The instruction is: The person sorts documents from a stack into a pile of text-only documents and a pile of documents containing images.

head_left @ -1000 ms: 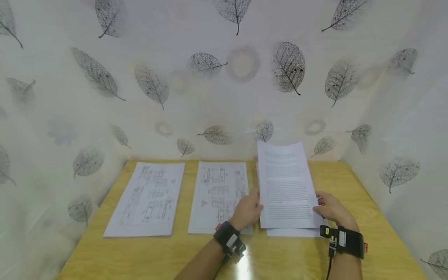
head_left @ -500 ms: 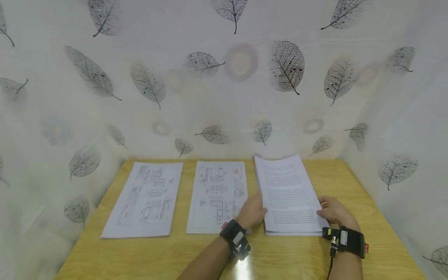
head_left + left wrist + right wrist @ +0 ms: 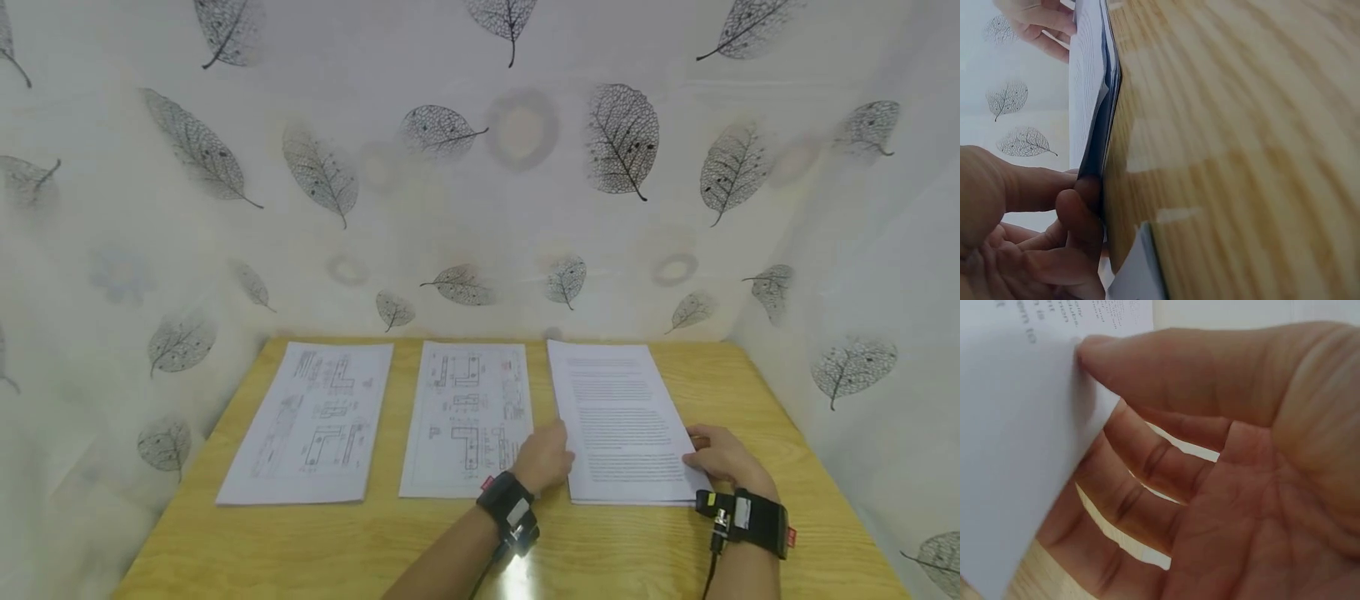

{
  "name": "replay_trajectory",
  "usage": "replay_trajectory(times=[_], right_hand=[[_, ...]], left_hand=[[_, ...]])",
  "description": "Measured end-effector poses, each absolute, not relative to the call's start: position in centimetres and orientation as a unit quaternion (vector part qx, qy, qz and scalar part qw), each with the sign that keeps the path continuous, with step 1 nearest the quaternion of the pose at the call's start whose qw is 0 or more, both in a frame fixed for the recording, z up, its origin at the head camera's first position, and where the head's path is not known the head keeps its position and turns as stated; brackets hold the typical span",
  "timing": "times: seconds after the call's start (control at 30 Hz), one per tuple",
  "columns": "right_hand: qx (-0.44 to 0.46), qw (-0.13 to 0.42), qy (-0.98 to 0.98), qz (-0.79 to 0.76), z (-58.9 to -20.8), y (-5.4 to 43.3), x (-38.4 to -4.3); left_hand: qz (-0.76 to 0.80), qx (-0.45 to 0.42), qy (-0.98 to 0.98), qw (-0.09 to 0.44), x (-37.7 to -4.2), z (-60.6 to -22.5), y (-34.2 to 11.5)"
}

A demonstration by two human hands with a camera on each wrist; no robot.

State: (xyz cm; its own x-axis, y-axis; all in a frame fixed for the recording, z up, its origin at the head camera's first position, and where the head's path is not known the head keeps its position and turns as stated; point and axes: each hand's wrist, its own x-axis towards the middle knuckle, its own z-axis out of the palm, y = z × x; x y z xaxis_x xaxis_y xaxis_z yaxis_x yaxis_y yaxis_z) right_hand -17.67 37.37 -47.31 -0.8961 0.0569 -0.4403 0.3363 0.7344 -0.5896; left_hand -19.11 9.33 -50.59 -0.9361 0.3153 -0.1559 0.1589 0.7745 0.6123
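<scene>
While the stack of printed pages [image 3: 622,417] lies right of centre on the tabletop [image 3: 300,550], long axis running front to back toward the leaf-patterned backdrop [image 3: 517,217], the left hand [image 3: 545,457] and right hand [image 3: 727,457] pinch opposite long edges; the left wrist view shows sheets parting, unseen from the head

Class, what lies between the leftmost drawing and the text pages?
The head view shows the middle drawing there, its right edge partly hidden by the left hand, which holds the text pages.
</scene>
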Motion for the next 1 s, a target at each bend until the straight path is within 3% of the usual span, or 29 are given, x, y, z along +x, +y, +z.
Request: replay_trajectory(times=[0.37, 1.0], right_hand=[[0.114, 0.214, 0.908, -0.341, -47.0, 37.0, -17.5], [0.134, 0.237, 0.901, -0.337, -46.2, 36.9, -18.0]], left_hand=[[0.344, 0.096, 0.919, 0.170, -18.5, -50.2, 9.3], [0.332, 0.116, 0.921, 0.168, -18.6, -50.4, 9.2]])
